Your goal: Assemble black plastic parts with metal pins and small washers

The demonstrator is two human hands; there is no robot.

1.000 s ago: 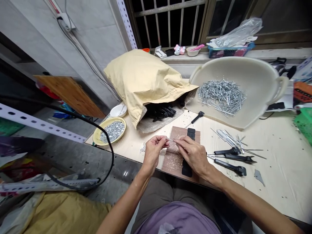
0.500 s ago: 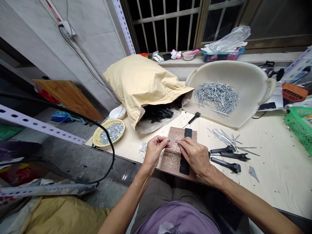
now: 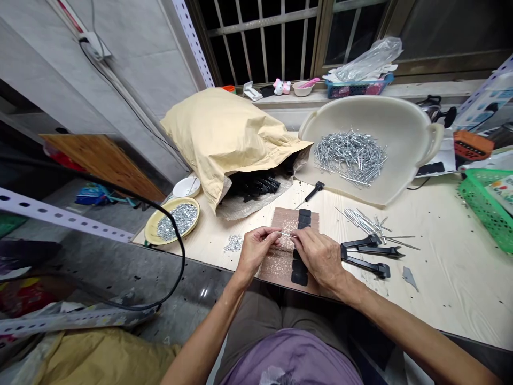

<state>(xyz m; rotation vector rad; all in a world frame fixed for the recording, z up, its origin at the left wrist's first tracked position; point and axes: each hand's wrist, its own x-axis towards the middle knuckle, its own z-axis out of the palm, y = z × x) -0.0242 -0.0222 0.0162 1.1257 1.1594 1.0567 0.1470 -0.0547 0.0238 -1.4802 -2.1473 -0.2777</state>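
A thin metal pin (image 3: 285, 233) runs between my two hands, its ends pinched in the fingertips. My left hand (image 3: 255, 250) is closed on the left end and my right hand (image 3: 321, 255) on the right end. Both are held over a brown board (image 3: 276, 270) with pale worn specks and a row of black pads (image 3: 299, 272). Just right of my right hand lie several black plastic handle-like parts (image 3: 371, 266). Loose metal pins (image 3: 358, 220) are scattered behind them. Left of the board is a small heap of tiny silver pieces (image 3: 233, 244).
A large paper sack (image 3: 228, 133) opens toward me, with black parts inside. Behind stands a white scoop-shaped basin (image 3: 404, 155) of metal pins. A yellow dish (image 3: 151, 235) of silver pieces sits at the left table edge. A green basket (image 3: 481, 208) stands right; a black cable (image 3: 182, 235) loops at left.
The view has shifted slightly, so things on the table appear a little farther left. Both hands keep their pinch on the pin, with only a small shift.
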